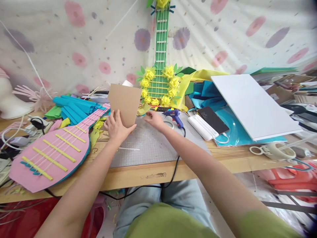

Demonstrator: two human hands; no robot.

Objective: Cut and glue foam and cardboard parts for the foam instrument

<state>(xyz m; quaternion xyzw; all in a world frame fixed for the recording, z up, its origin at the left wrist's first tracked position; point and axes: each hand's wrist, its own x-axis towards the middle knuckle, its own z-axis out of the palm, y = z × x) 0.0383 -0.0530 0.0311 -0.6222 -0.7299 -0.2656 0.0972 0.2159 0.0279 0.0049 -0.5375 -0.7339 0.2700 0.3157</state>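
Green shirt [168, 221], wooden table [138, 173], flowered curtain [119, 43]: left fingers [118, 116] spread against cardboard [127, 99], right fingers [149, 114] unclear

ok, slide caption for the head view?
Left hand against a brown board, right hand near a blue glue gun, flower-trimmed green stringed instrument behind.

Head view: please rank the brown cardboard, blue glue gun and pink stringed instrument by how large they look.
1. Pink stringed instrument, clearly largest
2. Brown cardboard
3. Blue glue gun, smallest
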